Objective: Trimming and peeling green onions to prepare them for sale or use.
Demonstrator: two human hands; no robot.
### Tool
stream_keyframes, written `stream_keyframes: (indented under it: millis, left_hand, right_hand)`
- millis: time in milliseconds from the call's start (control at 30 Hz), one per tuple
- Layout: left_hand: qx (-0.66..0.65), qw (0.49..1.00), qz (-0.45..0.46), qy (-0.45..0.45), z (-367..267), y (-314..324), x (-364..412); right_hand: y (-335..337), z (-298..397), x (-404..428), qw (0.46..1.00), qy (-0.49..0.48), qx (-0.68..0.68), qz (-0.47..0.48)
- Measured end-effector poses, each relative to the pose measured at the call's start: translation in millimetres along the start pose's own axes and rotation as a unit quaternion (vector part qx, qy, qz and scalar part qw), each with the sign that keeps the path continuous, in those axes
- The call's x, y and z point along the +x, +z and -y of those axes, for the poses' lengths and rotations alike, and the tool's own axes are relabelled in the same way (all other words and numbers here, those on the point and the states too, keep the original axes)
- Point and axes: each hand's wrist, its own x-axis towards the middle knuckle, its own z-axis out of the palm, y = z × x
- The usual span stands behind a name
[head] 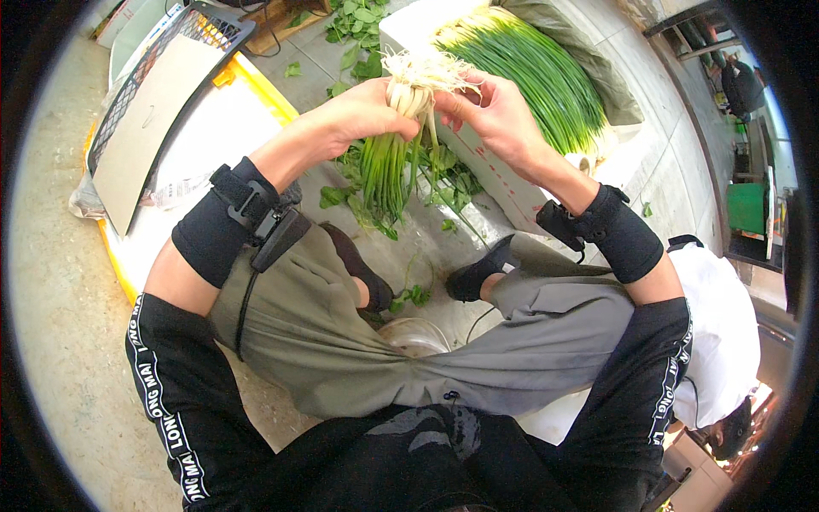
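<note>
My left hand (365, 115) grips a bunch of scallions (387, 166) just below its pale, stringy roots. The bunch hangs with its green leaves pointing down. At its right side, the thumb and fingers of my right hand (489, 115) pinch the root end. A loose scallion stalk (436, 153) hangs beneath those fingertips, apart from the main bunch, and its long leaf trails toward my right shoe. The exact grip of the right fingertips is partly hidden by roots.
A white foam box (505, 185) at the upper right holds a large pile of scallions (531, 77). Leafy greens (358, 25) lie scattered on the tiled floor. To the left, a flat board (153, 128) rests on a yellow-edged white box (211, 134). Someone in a white shirt (716, 333) is at the right.
</note>
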Motion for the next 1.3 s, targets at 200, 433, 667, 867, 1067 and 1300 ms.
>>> stream_keyframes:
  millis: [200, 433, 667, 867, 1067, 1300]
  left_hand:
    - [0.031, 0.999, -0.012, -0.038, 9.9, -6.3, -0.5]
    - [-0.045, 0.997, -0.062, -0.013, 12.3, -18.4, -8.0]
    - [-0.024, 0.997, -0.064, -0.028, 5.4, -17.0, -6.6]
    - [0.006, 0.997, -0.073, -0.031, -2.0, -7.6, -0.9]
    - [-0.007, 0.997, -0.077, -0.021, -1.7, -4.3, 3.0]
    - [-0.061, 0.997, -0.044, 0.004, -0.4, -4.4, 2.6]
  right_hand:
    - [-15.0, 4.9, -2.4, 0.998, -0.002, 0.046, -0.047]
    - [-15.7, -9.1, -15.2, 0.904, 0.201, -0.353, 0.134]
    - [-23.4, -29.7, -21.5, 0.879, 0.083, -0.432, 0.182]
    - [-30.7, -48.0, -28.8, 0.866, -0.014, -0.452, 0.215]
    - [-14.1, -23.4, -21.3, 0.909, -0.036, -0.408, 0.075]
    - [20.8, -12.0, -6.2, 0.968, -0.016, -0.250, 0.029]
